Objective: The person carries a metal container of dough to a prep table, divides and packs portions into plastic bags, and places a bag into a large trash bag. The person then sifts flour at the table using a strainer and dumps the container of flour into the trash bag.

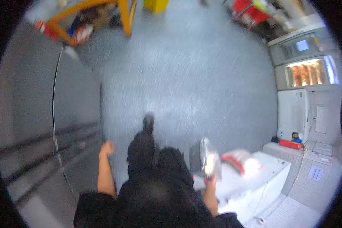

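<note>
At the lower left, my left hand (107, 148) hangs beside a grey panelled surface; its fingers are curled and blurred, and nothing shows in them. My right hand (210, 179) grips one end of a clear plastic bag (209, 155) with pale contents, which I cannot make out. To the right of it, another clear bag with red edging (242, 161) rests on a white chest-like unit (271, 169). Below, my black-clad legs and one dark shoe show over the grey floor.
An orange frame (126, 17) and a yellow container (155, 5) stand at the top. Red items (247, 10) lie at the upper right. Along the right are a lit display case (307, 73), a white cabinet (292, 112) and a red object (290, 144) on a ledge.
</note>
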A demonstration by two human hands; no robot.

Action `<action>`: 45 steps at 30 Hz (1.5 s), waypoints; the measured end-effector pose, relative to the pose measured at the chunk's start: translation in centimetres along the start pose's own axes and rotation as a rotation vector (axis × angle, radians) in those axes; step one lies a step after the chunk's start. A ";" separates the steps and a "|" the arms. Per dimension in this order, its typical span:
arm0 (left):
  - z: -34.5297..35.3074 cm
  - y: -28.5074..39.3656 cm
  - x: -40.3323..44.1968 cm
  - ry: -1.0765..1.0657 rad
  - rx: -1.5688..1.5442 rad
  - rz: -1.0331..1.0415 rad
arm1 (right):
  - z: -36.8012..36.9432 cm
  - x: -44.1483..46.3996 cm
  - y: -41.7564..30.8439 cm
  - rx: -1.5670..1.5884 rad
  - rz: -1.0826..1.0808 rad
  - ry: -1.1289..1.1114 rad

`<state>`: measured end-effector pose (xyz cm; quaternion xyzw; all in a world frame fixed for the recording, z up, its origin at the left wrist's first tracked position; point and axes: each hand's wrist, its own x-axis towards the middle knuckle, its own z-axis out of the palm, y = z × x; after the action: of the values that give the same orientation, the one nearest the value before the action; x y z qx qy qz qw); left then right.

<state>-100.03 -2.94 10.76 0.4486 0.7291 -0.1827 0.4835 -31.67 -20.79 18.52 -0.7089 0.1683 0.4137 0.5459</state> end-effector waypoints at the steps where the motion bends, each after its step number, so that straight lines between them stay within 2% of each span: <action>1: 0.5 0.4 1.9 0.212 -0.076 0.302 | 2.5 -0.4 -0.4 0.010 0.037 0.004; 2: -0.2 2.4 3.9 0.138 -0.180 0.228 | 2.1 2.6 0.2 0.163 0.105 -0.031; 3: -1.5 5.2 5.4 0.019 -0.448 0.199 | 1.5 4.9 1.4 0.310 0.191 -0.045; 4: -2.8 8.2 7.4 -0.031 -0.528 0.207 | 3.6 2.5 1.3 0.296 0.148 0.011; 6: -8.8 18.1 8.5 -0.025 -0.192 0.266 | 5.3 -1.6 1.2 0.294 0.102 0.112; 8: -13.6 29.5 10.4 0.166 0.056 0.514 | 8.7 0.7 0.3 0.356 0.121 0.145; 10: -19.4 41.4 13.9 0.264 -0.057 0.648 | 13.7 4.8 -1.7 0.418 0.142 0.172; 11: -20.9 44.9 14.6 0.268 -0.094 0.697 | 15.8 6.6 -2.5 0.446 0.145 0.188; 14: -25.0 56.1 18.6 0.250 -0.295 0.742 | 21.9 12.3 -6.2 0.532 0.163 0.208; 16: -26.5 63.8 18.0 0.234 -0.283 0.680 | 26.1 16.3 -11.0 0.560 0.187 0.216; 18: -26.3 68.3 21.0 0.162 -0.191 0.585 | 29.9 20.1 -16.4 0.580 0.205 0.220; 20: -26.3 72.5 19.9 -0.068 -0.338 0.503 | 31.6 23.0 -20.6 0.598 0.215 0.247; 22: -26.3 76.4 21.7 -0.072 -0.189 0.460 | 32.0 25.7 -24.2 0.611 0.223 0.292; 24: -26.3 77.4 23.6 -0.093 -0.077 0.364 | 32.1 28.1 -26.6 0.631 0.225 0.346; 28: -28.1 82.8 30.1 -0.080 -0.077 0.242 | 34.9 34.9 -31.9 0.710 0.222 0.428; 30: -29.9 85.7 34.7 -0.078 -0.073 0.212 | 38.2 39.7 -35.8 0.778 0.156 0.419; 31: -30.9 87.3 37.0 -0.092 -0.044 0.199 | 40.1 42.6 -38.3 0.787 0.069 0.299; 32: -30.6 88.7 41.4 -0.002 -0.086 0.210 | 43.4 43.3 -41.8 0.731 -0.117 0.260; 33: -31.6 91.8 42.2 0.088 -0.126 0.224 | 46.9 43.6 -46.4 0.873 -0.030 0.307; 34: -33.0 94.6 44.8 0.056 0.230 0.376 | 49.4 46.1 -50.1 0.919 0.028 0.269; 35: -34.9 98.4 45.9 0.079 0.570 0.546 | 53.8 43.8 -55.5 0.963 -0.026 0.205; 36: -35.7 103.4 45.2 0.148 0.359 0.446 | 55.1 46.9 -58.8 1.037 0.171 0.184; 37: -36.3 109.5 44.2 0.224 0.142 0.348 | 57.4 48.2 -61.9 1.001 0.110 0.141; 38: -37.8 116.0 42.1 0.148 0.137 0.465 | 60.6 49.7 -65.5 0.966 0.047 0.091; 39: -38.2 122.2 40.8 0.226 0.123 0.687 | 64.2 51.0 -69.1 0.931 -0.014 0.040; 40: -37.7 128.3 42.0 0.189 0.063 0.830 | 68.5 49.7 -73.2 0.879 -0.193 -0.078; 41: -40.0 135.8 36.2 -0.072 0.073 0.697 | 71.0 50.8 -76.5 0.893 -0.090 -0.099; 42: -40.2 141.2 34.1 -0.073 0.034 0.949 | 73.2 52.0 -79.4 0.906 0.016 -0.119; 43: -38.9 146.4 34.7 -0.040 -0.008 1.148 | 76.7 52.3 -82.7 0.889 -0.011 -0.124; 44: -40.3 151.8 30.6 -0.113 -0.007 1.175 | 78.6 55.0 -84.7 0.855 0.000 -0.185; 45: -39.9 156.6 30.3 -0.186 -0.018 1.142 | 80.6 56.1 -86.9 0.815 -0.030 -0.185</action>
<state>4.56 122.56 29.19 0.7488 0.3275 0.0749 0.5713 29.55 95.00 25.50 -0.3972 0.2582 0.3673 0.8004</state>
